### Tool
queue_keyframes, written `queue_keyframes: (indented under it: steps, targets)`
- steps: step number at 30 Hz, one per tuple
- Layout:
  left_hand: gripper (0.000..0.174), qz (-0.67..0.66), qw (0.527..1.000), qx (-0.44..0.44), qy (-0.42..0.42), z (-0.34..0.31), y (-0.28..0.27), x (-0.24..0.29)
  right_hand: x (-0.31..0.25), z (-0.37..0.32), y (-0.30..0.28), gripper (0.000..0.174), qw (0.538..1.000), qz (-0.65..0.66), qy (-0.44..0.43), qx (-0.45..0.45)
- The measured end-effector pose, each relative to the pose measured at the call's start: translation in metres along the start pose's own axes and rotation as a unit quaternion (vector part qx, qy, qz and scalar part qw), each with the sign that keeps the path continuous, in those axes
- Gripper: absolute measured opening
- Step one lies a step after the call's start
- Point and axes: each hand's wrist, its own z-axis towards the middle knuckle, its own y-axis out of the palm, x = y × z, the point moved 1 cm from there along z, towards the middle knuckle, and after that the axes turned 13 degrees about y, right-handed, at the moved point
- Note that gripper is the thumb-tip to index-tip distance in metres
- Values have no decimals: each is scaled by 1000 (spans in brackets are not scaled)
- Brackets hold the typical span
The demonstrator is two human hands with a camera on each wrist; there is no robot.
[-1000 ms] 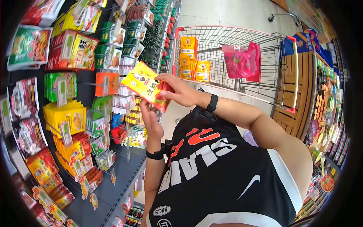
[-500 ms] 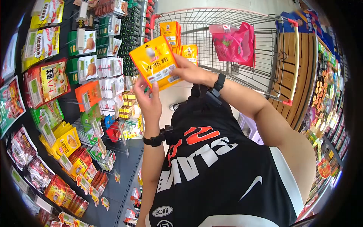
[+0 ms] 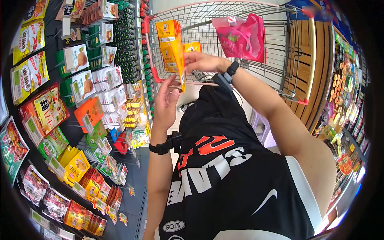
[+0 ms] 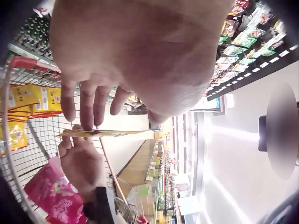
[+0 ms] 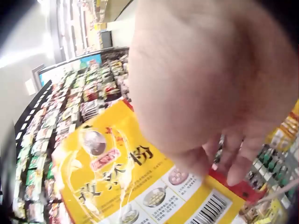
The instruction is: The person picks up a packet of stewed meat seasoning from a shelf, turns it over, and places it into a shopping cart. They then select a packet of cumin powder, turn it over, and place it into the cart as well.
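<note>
A yellow packet with black characters (image 3: 183,76) is seen nearly edge-on between the hands in the head view. The right hand (image 3: 206,63) pinches it; in the right wrist view, the thumb and fingers of the right hand (image 5: 210,93) grip the packet (image 5: 117,121) at its red edge near the barcode. The left hand (image 3: 166,102) is on the packet's near side, fingers extended. In the left wrist view, fingertips of the left hand (image 4: 126,56) meet or nearly meet the thin packet (image 4: 112,133); contact is unclear.
The shopping cart (image 3: 240,6) holds yellow packets (image 3: 168,44) and a pink bag (image 3: 242,40). Shelves of hanging packets (image 3: 78,166) line the left side. A slatted wooden surface (image 3: 300,60) stands at the right, with a purple stool (image 3: 262,128) below the cart.
The packet has turned from its printed face showing to nearly edge-on. The left hand's fingers have come away from its lower edge area. The head view has shifted, with the cart now higher.
</note>
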Motion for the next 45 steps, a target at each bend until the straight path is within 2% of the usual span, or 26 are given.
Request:
queue_keyframes:
  steps: [1,3,5,6,7,8,9,11,12,16,17,20,23,25,27,28,31,32,35,39,42,44,45]
  targets:
    - [45,-31,999,-16,-13,1,2,0,17,5,-19,28,999,33,-5,19]
    - [48,-9,999,-32,-30,2,4,-12,62,25,-84,20,994,94,-15,59]
    - [46,-10,998,-22,-51,3,8,-21,75,15,-120,10,967,244,7,-69]
    - [44,-23,998,-15,-54,3,11,-25,87,15,-125,16,931,359,-15,-67]
    - [44,-16,998,-28,-62,6,10,-30,103,12,-145,16,950,311,2,-18]
    - [43,-10,997,-40,-73,7,10,-33,126,22,-172,15,966,210,56,140]
    - [42,-3,995,-51,-87,4,10,-36,146,29,-192,15,945,101,111,290]
    - [38,-4,993,-58,-98,4,8,-43,157,19,-204,15,892,141,185,388]
    - [36,-11,993,-59,-102,5,8,-49,170,15,-221,21,893,57,201,400]
    - [29,11,992,-53,-117,10,4,-63,224,26,-250,34,838,-22,172,517]
    - [28,22,991,-53,-119,10,2,-66,232,34,-264,35,805,-139,277,506]
    - [25,18,989,-26,-141,9,-2,-75,244,54,-259,36,821,-157,299,460]
    - [23,25,989,-4,-148,9,-4,-82,251,74,-251,34,788,-200,345,469]
    - [23,48,989,0,-141,8,-6,-87,222,79,-223,35,772,-245,376,450]
    - [22,47,987,5,-156,6,-6,-90,223,87,-214,36,758,-268,417,423]
    - [22,47,985,8,-164,3,-6,-91,222,93,-208,38,739,-325,410,426]
    - [21,35,983,27,-176,-3,-6,-95,234,106,-206,36,758,-338,359,428]
    - [21,41,983,29,-174,-5,-6,-96,237,108,-205,35,753,-334,366,433]
    - [20,54,983,40,-171,-12,-7,-98,279,124,-235,33,767,-380,367,365]
    - [18,44,982,73,-167,-19,-9,-104,257,118,-219,33,780,-249,354,452]
    - [17,40,981,87,-172,-25,-12,-111,256,116,-224,34,786,-381,332,355]
    - [16,41,980,92,-173,-26,-13,-112,264,121,-229,32,788,-306,349,405]
    - [16,39,980,95,-173,-27,-13,-113,260,120,-226,32,796,-301,351,391]
